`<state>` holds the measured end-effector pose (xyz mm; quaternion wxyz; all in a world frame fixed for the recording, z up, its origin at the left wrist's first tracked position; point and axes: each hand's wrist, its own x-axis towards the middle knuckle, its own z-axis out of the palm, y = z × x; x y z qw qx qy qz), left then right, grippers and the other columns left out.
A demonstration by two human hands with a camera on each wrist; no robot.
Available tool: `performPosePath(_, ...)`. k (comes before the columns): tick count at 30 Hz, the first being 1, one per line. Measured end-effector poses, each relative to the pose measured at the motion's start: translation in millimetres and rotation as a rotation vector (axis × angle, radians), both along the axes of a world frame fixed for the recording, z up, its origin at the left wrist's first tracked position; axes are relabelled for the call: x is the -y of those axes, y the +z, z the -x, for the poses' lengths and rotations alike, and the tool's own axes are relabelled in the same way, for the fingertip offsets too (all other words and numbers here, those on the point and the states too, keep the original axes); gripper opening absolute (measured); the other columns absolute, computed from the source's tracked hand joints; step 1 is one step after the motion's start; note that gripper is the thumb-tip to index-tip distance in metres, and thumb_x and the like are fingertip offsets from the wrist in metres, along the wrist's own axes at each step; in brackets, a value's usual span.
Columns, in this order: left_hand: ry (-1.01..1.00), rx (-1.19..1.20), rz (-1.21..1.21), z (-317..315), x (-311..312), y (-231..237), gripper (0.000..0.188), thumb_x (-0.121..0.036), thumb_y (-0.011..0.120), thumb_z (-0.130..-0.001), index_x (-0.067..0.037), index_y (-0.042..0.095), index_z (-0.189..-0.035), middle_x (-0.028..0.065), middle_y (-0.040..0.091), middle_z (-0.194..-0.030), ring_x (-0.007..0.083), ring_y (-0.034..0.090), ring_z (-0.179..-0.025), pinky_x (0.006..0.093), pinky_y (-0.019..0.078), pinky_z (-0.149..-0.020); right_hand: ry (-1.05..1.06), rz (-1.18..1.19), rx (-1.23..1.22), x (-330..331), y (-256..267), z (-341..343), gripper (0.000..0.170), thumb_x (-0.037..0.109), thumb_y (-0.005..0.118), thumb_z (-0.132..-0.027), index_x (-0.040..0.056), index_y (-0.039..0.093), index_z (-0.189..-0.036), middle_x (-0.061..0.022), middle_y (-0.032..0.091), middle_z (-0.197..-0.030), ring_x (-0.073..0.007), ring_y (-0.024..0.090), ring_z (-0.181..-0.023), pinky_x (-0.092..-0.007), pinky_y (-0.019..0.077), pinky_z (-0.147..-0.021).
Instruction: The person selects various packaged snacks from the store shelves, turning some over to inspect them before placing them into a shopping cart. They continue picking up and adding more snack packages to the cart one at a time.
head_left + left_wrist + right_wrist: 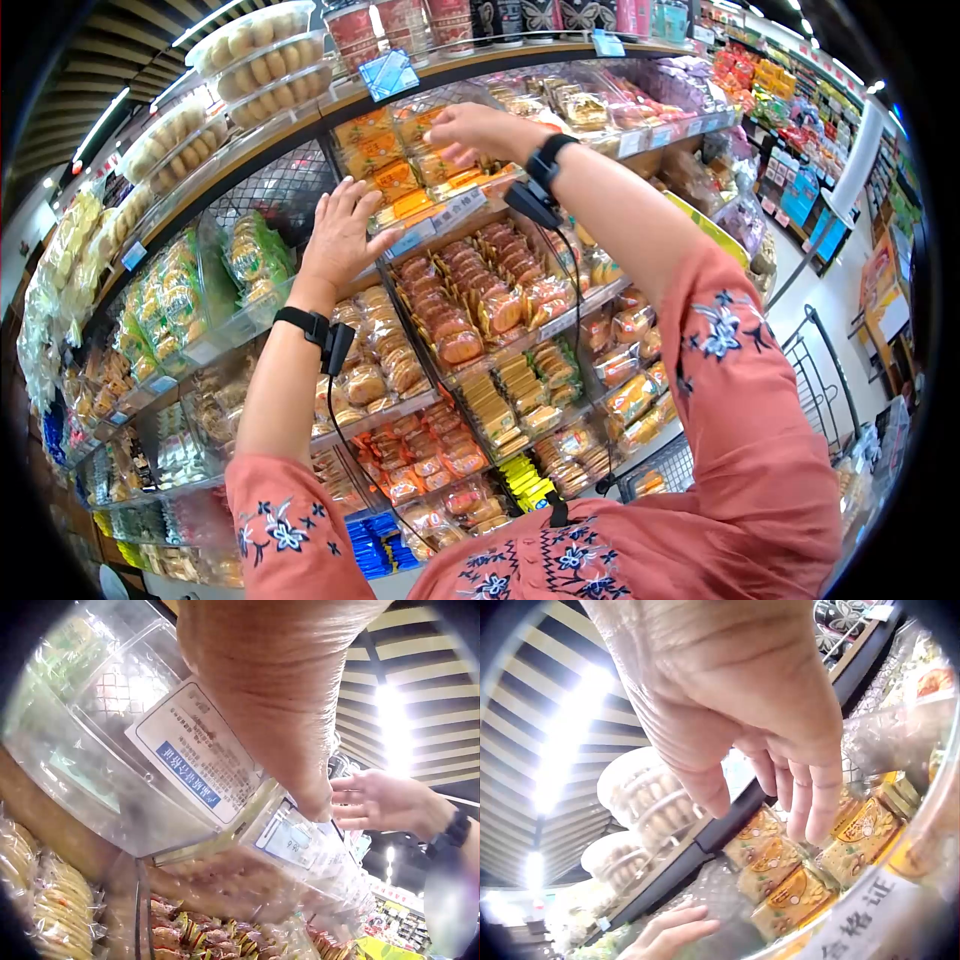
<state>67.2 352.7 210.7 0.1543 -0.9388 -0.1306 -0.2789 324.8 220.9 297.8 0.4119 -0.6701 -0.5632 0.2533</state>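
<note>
My left hand is spread at the left front corner of a clear bin of orange-and-yellow snack packets, holding nothing. In the left wrist view this hand overlaps the bin's clear front, beside a printed paper label and a price tag. Above the same bin reaches my right hand, its fingers loosely bent and nothing between them. The right wrist view has those fingers pointing down over the wrapped packets, which lie in rows.
Wrapped pastries fill the bins below. Plastic tubs of cookies and patterned cups stand on the top shelf, whose dark edge runs above the hands. A metal cart is at the right. Cables hang from both wrist cameras.
</note>
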Motion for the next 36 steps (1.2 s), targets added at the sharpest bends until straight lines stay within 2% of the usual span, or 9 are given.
performPosePath(3,0.009,-0.002,0.014,1,1,1,0.065,-0.055,0.061,-0.093,-0.008,0.054,-0.138,0.0169,0.046,-0.147,0.0358,0.034,-0.145,0.0487,0.0256,-0.12,-0.036,-0.037,-0.097,-50,-3,-11,0.062,0.031,0.066,-0.094,-0.0081,0.046,-0.138,-0.0229,0.057,-0.133,-0.0294,0.066,-0.11,-0.0348,0.0597,-0.082)
performPosePath(8,0.014,0.015,0.038,0,2,3,0.067,-0.056,0.061,-0.092,-0.007,0.055,-0.138,0.0168,0.047,-0.147,0.0358,0.034,-0.144,0.0481,0.0256,-0.12,-0.128,-0.144,-0.459,-139,-18,-35,0.046,0.022,0.069,-0.092,-0.0031,0.054,-0.128,-0.0171,0.062,-0.123,-0.0279,0.069,-0.097,-0.0403,0.0621,-0.076)
performPosePath(13,0.017,0.024,0.047,-1,1,1,0.067,-0.056,0.061,-0.092,-0.007,0.055,-0.137,0.0164,0.048,-0.146,0.035,0.034,-0.145,0.0478,0.0259,-0.12,-0.084,-0.192,-0.643,-185,-31,-40,0.028,0.019,0.072,-0.092,0.0055,0.065,-0.116,-0.0084,0.067,-0.108,-0.0231,0.069,-0.089,-0.0383,0.0621,-0.071)
performPosePath(18,0.019,0.029,0.042,-1,0,1,0.068,-0.057,0.061,-0.092,-0.007,0.056,-0.137,0.0167,0.048,-0.146,0.0352,0.035,-0.145,0.0477,0.0275,-0.119,-0.123,-0.244,-0.52,-196,-37,-33,0.024,0.021,0.071,-0.094,0.0113,0.066,-0.115,-0.004,0.067,-0.102,-0.0188,0.066,-0.079,-0.0356,0.0608,-0.067)
performPosePath(21,0.02,0.029,0.04,-2,0,2,0.068,-0.057,0.061,-0.092,-0.007,0.056,-0.136,0.0166,0.049,-0.146,0.0352,0.035,-0.145,0.0477,0.0282,-0.118,-0.166,-0.27,-0.592,-198,-43,-39,0.022,0.021,0.071,-0.094,0.012,0.065,-0.114,-0.0025,0.066,-0.097,-0.0171,0.064,-0.075,-0.0357,0.0602,-0.062)
performPosePath(25,0.023,0.023,0.048,-2,2,2,0.067,-0.057,0.062,-0.091,-0.007,0.056,-0.136,0.0164,0.049,-0.146,0.0351,0.035,-0.144,0.0477,0.0285,-0.118,-0.253,-0.283,-0.736,-195,-43,-46,0.017,0.018,0.067,-0.096,0.0065,0.063,-0.108,-0.0056,0.064,-0.095,-0.0183,0.065,-0.076,-0.0382,0.0606,-0.065)
performPosePath(31,0.025,0.015,0.046,-2,3,3,0.066,-0.056,0.063,-0.092,-0.007,0.057,-0.136,0.016,0.048,-0.147,0.0345,0.035,-0.145,0.047,0.0285,-0.119,-0.193,-0.231,-0.784,-161,-43,-62,0.018,0.021,0.064,-0.1,0.0042,0.06,-0.106,-0.0054,0.061,-0.09,-0.0181,0.065,-0.075,-0.0376,0.0613,-0.069)
performPosePath(32,0.028,0.016,0.044,-1,3,4,0.066,-0.056,0.063,-0.092,-0.007,0.057,-0.136,0.016,0.048,-0.147,0.0345,0.035,-0.145,0.0468,0.0286,-0.119,-0.137,-0.184,-0.76,-155,-42,-65,0.02,0.017,0.059,-0.102,0.0022,0.059,-0.115,-0.0082,0.062,-0.103,-0.0195,0.065,-0.08,-0.0398,0.0623,-0.072)
performPosePath(36,0.025,0.019,0.043,-2,3,3,0.066,-0.055,0.062,-0.092,-0.006,0.057,-0.136,0.0161,0.048,-0.147,0.0346,0.035,-0.145,0.0467,0.0284,-0.119,0.008,-0.095,-0.57,-139,-41,-67,0.026,0.02,0.062,-0.1,0.0005,0.059,-0.117,-0.0106,0.063,-0.108,-0.0215,0.067,-0.085,-0.0406,0.0623,-0.075)
